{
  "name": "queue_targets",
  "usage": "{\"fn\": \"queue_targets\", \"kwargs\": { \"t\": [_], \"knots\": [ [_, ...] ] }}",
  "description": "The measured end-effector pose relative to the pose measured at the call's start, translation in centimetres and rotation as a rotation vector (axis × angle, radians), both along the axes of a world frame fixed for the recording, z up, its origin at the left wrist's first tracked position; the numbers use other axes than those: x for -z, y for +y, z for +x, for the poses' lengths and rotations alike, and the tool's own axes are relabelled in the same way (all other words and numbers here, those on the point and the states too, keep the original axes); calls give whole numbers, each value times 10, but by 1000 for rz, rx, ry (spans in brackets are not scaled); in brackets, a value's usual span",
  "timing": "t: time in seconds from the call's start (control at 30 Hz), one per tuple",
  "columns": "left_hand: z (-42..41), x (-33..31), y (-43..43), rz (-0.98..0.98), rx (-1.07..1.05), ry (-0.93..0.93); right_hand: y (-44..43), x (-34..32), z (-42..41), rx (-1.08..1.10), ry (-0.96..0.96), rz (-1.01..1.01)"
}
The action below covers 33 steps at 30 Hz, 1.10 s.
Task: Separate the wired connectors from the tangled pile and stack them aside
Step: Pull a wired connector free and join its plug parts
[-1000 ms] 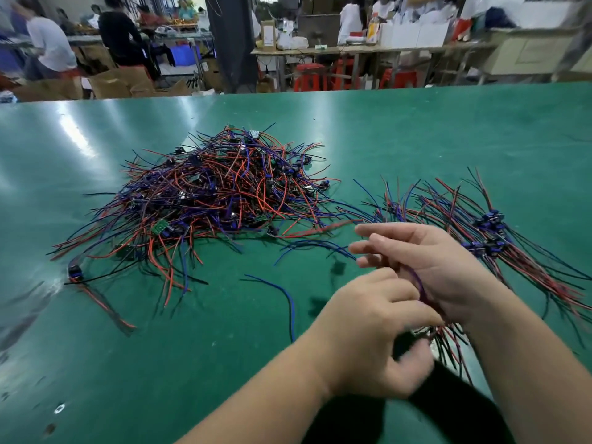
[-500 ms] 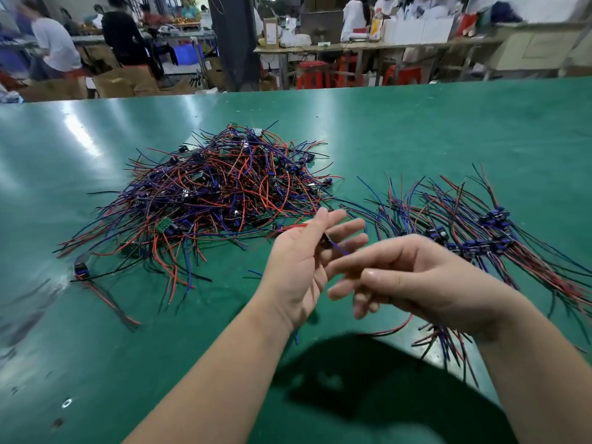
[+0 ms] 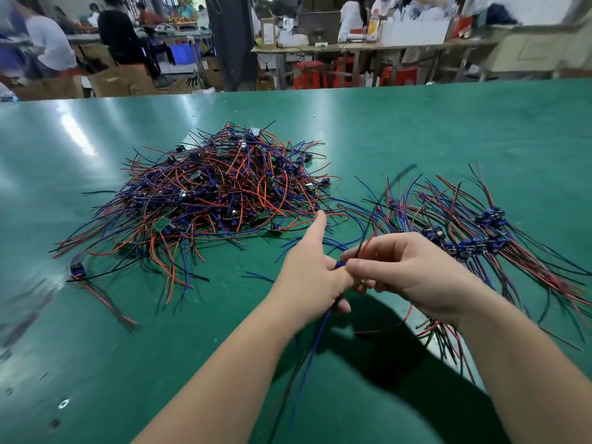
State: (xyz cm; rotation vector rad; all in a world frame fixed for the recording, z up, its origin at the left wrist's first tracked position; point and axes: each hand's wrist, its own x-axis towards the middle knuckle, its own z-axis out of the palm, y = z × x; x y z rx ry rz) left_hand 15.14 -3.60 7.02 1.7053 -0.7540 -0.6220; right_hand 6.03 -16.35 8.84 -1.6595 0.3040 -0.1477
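Left hand [image 3: 307,278], right hand [image 3: 408,274] pinching wired connector [image 3: 340,265], tangled pile [image 3: 217,193] beyond

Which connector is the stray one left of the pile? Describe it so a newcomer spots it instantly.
On the green table, find the big tangled pile left of centre. Just off its near-left corner lies the stray connector, a small blue block with red and black wires trailing toward the near edge. It lies singly outside the heap, not buried among others.
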Motion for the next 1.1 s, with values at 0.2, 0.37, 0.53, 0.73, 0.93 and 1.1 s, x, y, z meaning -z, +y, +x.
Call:
{"fn": "queue_targets", "kwargs": {
  "t": [0.2,0.37,0.53,0.73,0.93,1.1],
  "knots": [
    [1,1,-3,5,-61,-35,-4,6,6,148,-37,111],
    [3,-8,-1,-119,-59,286,-10,5,7,260,-55,77],
    [-8,-4,-5,-112,-41,295,-9,9,7,285,-34,-29],
    [-10,0,-7,-89,-11,253,-13,7,5,294,-23,-82],
    [-5,-10,8,96,338,383,-34,-9,-3,492,-135,104],
    [-3,-15,15,219,538,347,-35,-17,-6,595,-223,289]
  ]
}}
